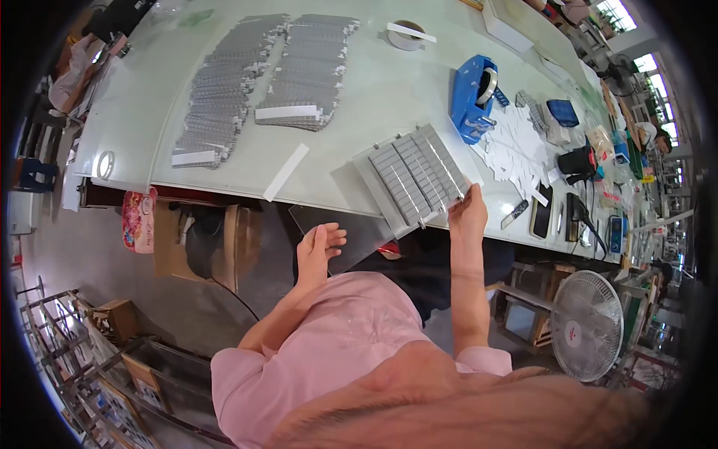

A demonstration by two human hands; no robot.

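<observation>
A grey rectangular plate of ribbed strips in rows (419,173), with small pins at its edges, lies tilted at the table's front edge, its near corner jutting over. My right hand (469,209) pinches its near right corner; the fingertips are partly hidden. My left hand (318,251) is in front of the table edge, in the air, thumb up and fingers loosely stretched, with nothing visible in it. Beneath it shows a dark glossy flat panel (340,233). On the table left of the plate lies a white strip (286,172).
Two stacks of grey ribbed strips (221,93) (307,71) lie at the left. A tape roll (405,36), a blue tape dispenser (473,97), white paper scraps (516,146), a cutter knife (514,215) and a phone (541,213) are around. A fan (587,325) stands at right, a cardboard box (243,247) below.
</observation>
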